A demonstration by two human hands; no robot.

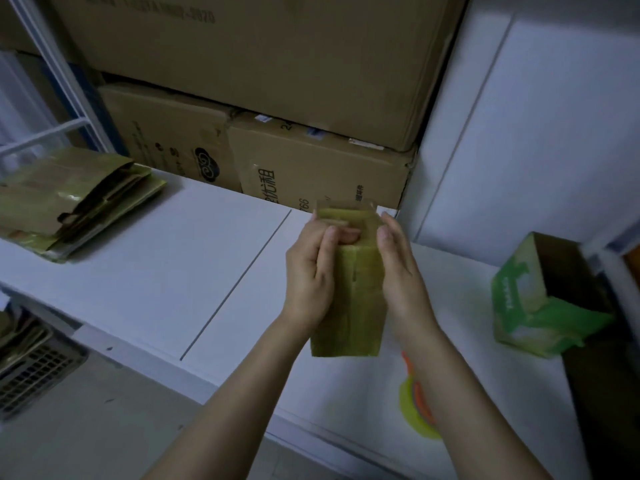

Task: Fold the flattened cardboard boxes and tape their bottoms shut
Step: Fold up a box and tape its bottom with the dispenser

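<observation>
I hold a small green cardboard box (356,299) upright above the white table (166,271), its far end flaps partly turned in. My left hand (308,271) grips its left side, thumb and fingers curled over the top end flaps. My right hand (398,268) presses flat against the right side, fingers straight. A stack of flattened green and brown boxes (69,195) lies at the table's far left. A green and orange tape dispenser (415,403) lies on the table under my right forearm, partly hidden.
Large brown cartons (311,161) are stacked against the back wall behind the table. An open green box (540,296) stands at the right. A grey slotted crate (31,368) sits on the floor at the left, below the table edge.
</observation>
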